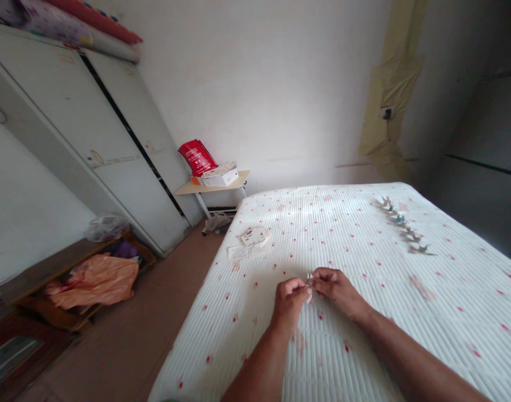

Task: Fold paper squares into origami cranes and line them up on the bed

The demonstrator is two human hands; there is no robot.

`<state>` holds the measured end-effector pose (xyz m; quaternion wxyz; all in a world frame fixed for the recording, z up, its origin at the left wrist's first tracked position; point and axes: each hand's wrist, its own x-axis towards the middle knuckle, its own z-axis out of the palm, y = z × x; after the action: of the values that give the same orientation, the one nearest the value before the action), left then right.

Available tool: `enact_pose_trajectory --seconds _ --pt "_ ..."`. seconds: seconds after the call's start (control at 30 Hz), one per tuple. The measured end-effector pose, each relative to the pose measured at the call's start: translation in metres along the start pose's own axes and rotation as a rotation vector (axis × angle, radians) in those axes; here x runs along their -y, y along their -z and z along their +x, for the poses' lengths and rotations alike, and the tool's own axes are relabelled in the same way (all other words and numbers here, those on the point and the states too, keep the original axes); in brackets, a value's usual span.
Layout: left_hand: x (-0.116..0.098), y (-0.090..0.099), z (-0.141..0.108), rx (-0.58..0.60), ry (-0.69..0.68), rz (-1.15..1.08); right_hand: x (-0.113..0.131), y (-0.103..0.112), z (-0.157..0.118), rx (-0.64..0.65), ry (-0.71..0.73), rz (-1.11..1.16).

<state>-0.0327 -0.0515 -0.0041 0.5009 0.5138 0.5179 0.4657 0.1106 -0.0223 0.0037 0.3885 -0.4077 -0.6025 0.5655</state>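
Left hand (288,301), right hand (334,286): both grips pinched on a small white piece (309,299) over the bed (222,346). Fingers (327,274) hide most of it, shape unreadable from here. Row of small figures (400,220): blurry.

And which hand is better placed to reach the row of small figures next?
Probably the right hand: it is nearer the row of small figures, while the left hand is farther off, both pinching the small white piece.
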Motion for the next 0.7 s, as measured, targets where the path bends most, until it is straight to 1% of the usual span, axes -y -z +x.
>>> enact_pose_trajectory --seconds 0.07,0.17,0.27,0.37,0.4,0.47,0.53,0.57,0.7 --pt "-0.0011 0.0001 0.0001 0.011 0.028 -0.026 0.0 0.0008 0.0012 -0.006 0.01 -0.008" --pt "-0.0032 0.0007 -0.0004 0.061 0.056 -0.08 -0.0003 0.0028 0.0026 -0.01 0.036 -0.021" --pt "-0.0052 0.0017 -0.0007 0.08 0.046 -0.09 -0.0003 0.0038 0.0028 -0.019 0.047 -0.032" --pt "-0.0063 0.0042 -0.0002 0.103 0.023 -0.121 0.0013 0.0045 0.0018 -0.067 0.061 -0.057" --pt "-0.0062 0.0053 0.0 0.087 0.006 -0.142 0.0021 0.0048 0.0015 -0.087 0.066 -0.069" --pt "-0.0056 0.0069 0.0002 -0.015 -0.035 -0.158 0.0038 0.0055 0.0008 -0.132 0.071 -0.102" --pt "-0.0046 0.0068 -0.0001 -0.139 -0.084 -0.09 0.0051 0.0059 0.0004 -0.169 0.083 -0.15" --pt "-0.0043 0.0059 -0.0004 -0.178 -0.113 -0.022 0.0055 0.0058 0.0001 -0.186 0.102 -0.182" --pt "-0.0049 -0.0018 -0.0017 -0.208 -0.252 0.27 0.0062 0.0037 -0.0017 -0.231 0.231 -0.333"
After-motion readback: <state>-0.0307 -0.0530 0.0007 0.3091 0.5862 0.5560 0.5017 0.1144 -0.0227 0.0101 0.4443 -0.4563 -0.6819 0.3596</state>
